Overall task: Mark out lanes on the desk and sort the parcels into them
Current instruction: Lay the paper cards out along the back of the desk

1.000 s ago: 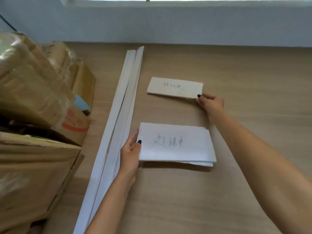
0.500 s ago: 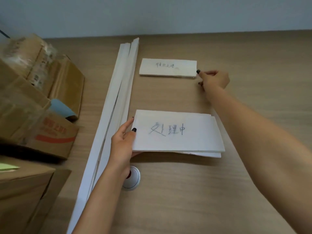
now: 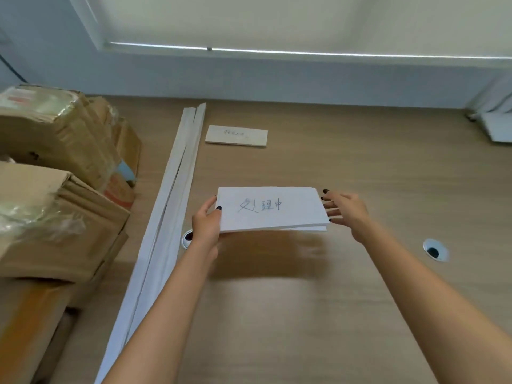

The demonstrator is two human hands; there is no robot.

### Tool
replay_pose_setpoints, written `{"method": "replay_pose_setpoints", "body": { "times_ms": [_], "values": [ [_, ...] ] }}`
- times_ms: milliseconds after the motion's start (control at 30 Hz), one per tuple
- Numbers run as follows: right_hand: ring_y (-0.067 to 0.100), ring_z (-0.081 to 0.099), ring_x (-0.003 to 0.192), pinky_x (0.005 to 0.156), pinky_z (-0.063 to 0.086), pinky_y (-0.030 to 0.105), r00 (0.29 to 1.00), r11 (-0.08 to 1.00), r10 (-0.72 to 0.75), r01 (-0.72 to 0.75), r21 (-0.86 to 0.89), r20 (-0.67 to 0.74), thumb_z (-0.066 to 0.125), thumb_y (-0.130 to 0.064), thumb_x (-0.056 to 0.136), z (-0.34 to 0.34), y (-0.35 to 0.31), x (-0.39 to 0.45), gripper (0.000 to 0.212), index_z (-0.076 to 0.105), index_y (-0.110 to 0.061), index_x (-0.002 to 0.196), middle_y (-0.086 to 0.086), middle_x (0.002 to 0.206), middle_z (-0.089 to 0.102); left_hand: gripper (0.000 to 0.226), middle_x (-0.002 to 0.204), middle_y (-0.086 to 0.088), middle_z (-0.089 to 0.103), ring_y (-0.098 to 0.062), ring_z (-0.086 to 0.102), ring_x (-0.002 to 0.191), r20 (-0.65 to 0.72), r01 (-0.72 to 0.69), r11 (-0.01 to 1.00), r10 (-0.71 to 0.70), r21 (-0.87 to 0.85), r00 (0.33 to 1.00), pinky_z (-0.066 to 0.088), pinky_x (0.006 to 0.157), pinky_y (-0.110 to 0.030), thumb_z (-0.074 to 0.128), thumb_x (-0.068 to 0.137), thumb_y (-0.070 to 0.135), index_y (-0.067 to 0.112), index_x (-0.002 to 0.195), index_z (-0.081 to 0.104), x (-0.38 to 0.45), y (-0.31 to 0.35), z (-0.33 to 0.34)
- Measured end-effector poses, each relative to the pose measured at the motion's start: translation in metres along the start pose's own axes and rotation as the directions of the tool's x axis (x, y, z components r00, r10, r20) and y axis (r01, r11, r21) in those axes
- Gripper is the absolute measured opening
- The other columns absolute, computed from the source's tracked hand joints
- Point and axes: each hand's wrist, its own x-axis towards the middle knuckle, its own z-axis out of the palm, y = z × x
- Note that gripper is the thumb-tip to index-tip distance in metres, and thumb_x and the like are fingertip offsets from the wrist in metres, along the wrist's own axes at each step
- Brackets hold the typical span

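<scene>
A small stack of white label cards [image 3: 288,209] with blue handwriting hovers above the wooden desk [image 3: 360,167]. My left hand [image 3: 206,224] grips its left edge, thumb on top. At the stack's right edge my right hand [image 3: 345,210] has its fingers spread and straight, the tips at the cards. Another handwritten label card [image 3: 237,135] lies flat farther back on the desk. Long white strips [image 3: 169,214] run from the far middle toward the near left. Brown cardboard parcels [image 3: 52,173] are piled on the left.
Two round cable holes sit in the desk: one [image 3: 435,250] at the right, one [image 3: 187,237] partly hidden behind my left wrist. A white object [image 3: 497,128] lies at the far right corner. A wall with a window blind rises behind the desk.
My right hand left the far label card and came back to the right edge of the stack. The stack, still in my left hand, now casts a shadow on the desk. The camera tilted up.
</scene>
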Motion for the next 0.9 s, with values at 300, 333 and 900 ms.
{"method": "replay_pose_setpoints", "body": {
  "times_ms": [300, 333, 900],
  "values": [
    [0.015, 0.061, 0.061, 0.049, 0.049, 0.02, 0.999, 0.99, -0.008, 0.002, 0.138, 0.046, 0.065, -0.027, 0.084, -0.108, 0.022, -0.079, 0.022, 0.066, -0.007, 0.094, 0.005, 0.082, 0.066, 0.044, 0.095, -0.003, 0.063, -0.014, 0.061, 0.072, 0.035, -0.006, 1.0, 0.005, 0.007, 0.999, 0.056, 0.049, -0.028, 0.042, 0.092, 0.005, 0.018, 0.134, 0.045, -0.092, -0.032, 0.063],
    [0.015, 0.062, 0.064, 0.05, 0.05, 0.02, 0.998, 0.991, -0.008, 0.0, 0.131, 0.058, 0.068, -0.026, 0.083, -0.121, 0.024, -0.084, 0.022, 0.065, -0.007, 0.095, 0.004, 0.083, 0.066, 0.045, 0.093, -0.002, 0.063, -0.013, 0.061, 0.071, 0.022, -0.006, 1.0, 0.005, 0.003, 1.0, 0.056, 0.049, -0.027, 0.042, 0.092, 0.004, 0.018, 0.134, 0.045, -0.103, -0.037, 0.073],
    [0.016, 0.062, 0.069, 0.056, 0.053, 0.017, 0.986, 0.964, 0.015, -0.057, 0.258, 0.164, 0.071, -0.008, 0.081, -0.241, 0.061, -0.066, 0.018, 0.068, -0.001, 0.097, 0.011, 0.092, 0.068, 0.049, 0.084, 0.001, 0.061, -0.011, 0.061, 0.062, -0.036, -0.014, 1.0, 0.015, 0.019, 0.999, 0.054, 0.054, -0.027, 0.036, 0.092, -0.002, 0.017, 0.136, 0.044, -0.166, -0.08, 0.163]
  ]
}}
